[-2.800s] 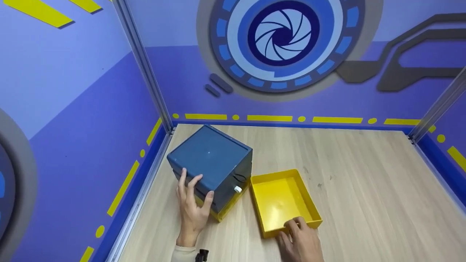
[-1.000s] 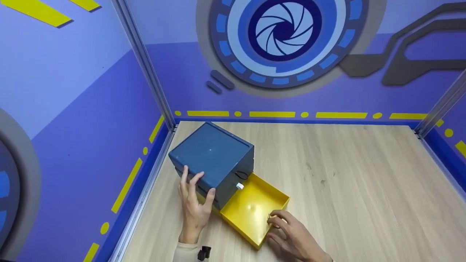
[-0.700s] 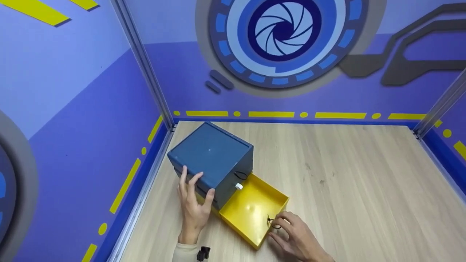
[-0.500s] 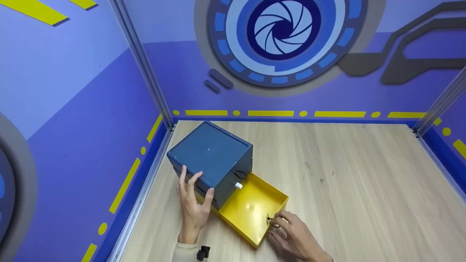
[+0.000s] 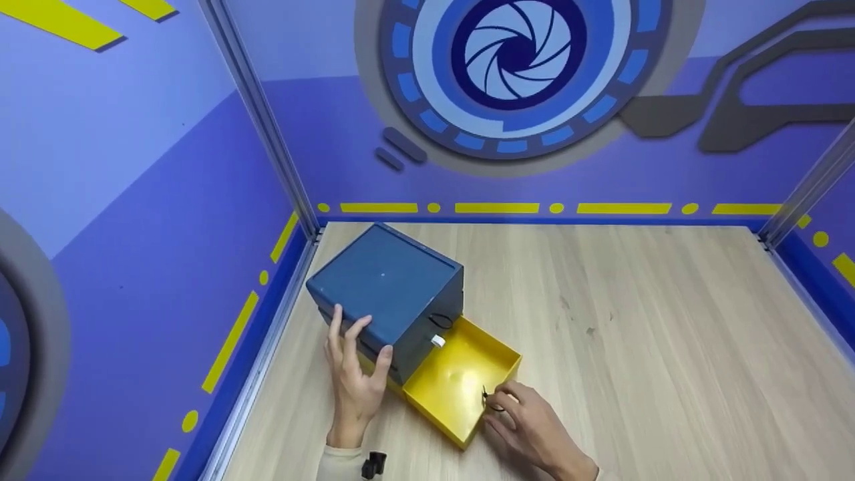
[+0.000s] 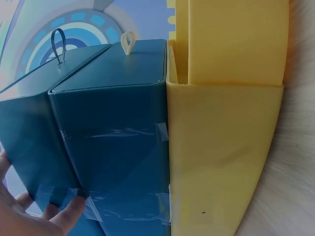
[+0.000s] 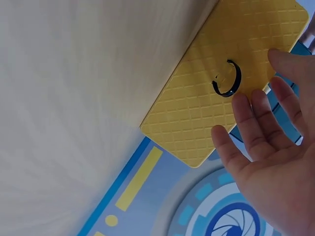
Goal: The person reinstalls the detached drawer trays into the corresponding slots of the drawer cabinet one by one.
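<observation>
A stack of blue drawer units (image 5: 387, 277) stands at the left on a yellow bottom case (image 6: 221, 157). From that case a yellow drawer (image 5: 454, 384) sticks partly out, bare inside, with a black loop pull (image 7: 237, 81) on its ridged front. My left hand (image 5: 357, 387) rests on the near side of the stack, fingers spread and thumb apart. At the drawer's front is my right hand (image 5: 528, 424), its fingertips against the panel beside the loop, its palm facing it in the right wrist view.
The blue units carry a dark loop pull (image 6: 59, 46) and a pale one (image 6: 128, 43). Clear tape (image 6: 118, 132) crosses their sides. The wooden table (image 5: 641, 334) meets printed walls (image 5: 320, 133) behind and at the left, with a metal post (image 5: 260, 113) in the corner.
The yellow drawer, at first lying beside the stack, has been moved into the bottom case and slides slightly further in with my right hand. My left hand keeps its place.
</observation>
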The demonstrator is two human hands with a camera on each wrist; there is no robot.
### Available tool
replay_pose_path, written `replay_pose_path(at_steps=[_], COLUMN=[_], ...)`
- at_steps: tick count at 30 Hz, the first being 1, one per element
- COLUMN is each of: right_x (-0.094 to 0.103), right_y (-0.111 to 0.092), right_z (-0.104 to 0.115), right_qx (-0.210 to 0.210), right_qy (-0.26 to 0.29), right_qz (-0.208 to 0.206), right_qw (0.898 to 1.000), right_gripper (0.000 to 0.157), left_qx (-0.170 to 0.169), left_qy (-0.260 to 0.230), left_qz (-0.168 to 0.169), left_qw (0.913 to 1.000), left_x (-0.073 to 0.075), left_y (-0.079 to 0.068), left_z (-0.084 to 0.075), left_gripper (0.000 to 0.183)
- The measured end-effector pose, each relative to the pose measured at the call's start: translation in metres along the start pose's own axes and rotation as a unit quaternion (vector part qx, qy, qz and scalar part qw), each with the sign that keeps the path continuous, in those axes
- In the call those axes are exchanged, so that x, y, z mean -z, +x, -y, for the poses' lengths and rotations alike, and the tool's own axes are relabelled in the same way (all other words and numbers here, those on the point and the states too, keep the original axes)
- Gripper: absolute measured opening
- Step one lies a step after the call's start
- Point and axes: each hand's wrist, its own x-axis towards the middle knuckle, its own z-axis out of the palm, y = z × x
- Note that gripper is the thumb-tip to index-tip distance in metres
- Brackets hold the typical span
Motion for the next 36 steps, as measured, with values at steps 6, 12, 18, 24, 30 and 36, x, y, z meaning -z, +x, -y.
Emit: replay_pose_path(at_steps=[6, 12, 18, 24, 30, 36], right_x=[-0.004, -0.009, -0.013, -0.018, -0.022, -0.027], right_y=[0.004, 0.009, 0.012, 0.017, 0.022, 0.027], right_z=[0.0, -0.002, -0.001, 0.0, 0.001, 0.001], right_qx=[0.008, 0.02, 0.024, 0.027, 0.024, 0.02], right_qy=[0.004, -0.004, 0.002, 0.004, -0.001, 0.007], right_qz=[-0.011, -0.023, -0.026, -0.033, -0.031, -0.032], right_qw=[1.0, 1.0, 0.999, 0.999, 0.999, 0.999], right_gripper=[0.034, 0.034, 0.034, 0.037, 0.038, 0.038], left_qx=[0.001, -0.008, -0.007, -0.002, 0.003, 0.008], left_qy=[0.001, -0.004, -0.005, -0.001, 0.0, 0.0], left_qz=[0.001, -0.006, -0.006, -0.002, 0.002, 0.003], left_qw=[1.0, 0.9999, 0.9999, 1.0, 1.0, 1.0], left_x=[0.0, -0.001, 0.0, 0.0, 0.001, 0.0], left_y=[-0.001, 0.002, 0.001, 0.0, 0.0, 0.0], left_z=[-0.001, 0.001, 0.001, 0.0, 0.0, -0.001], left_gripper=[0.055, 0.055, 0.054, 0.055, 0.055, 0.056])
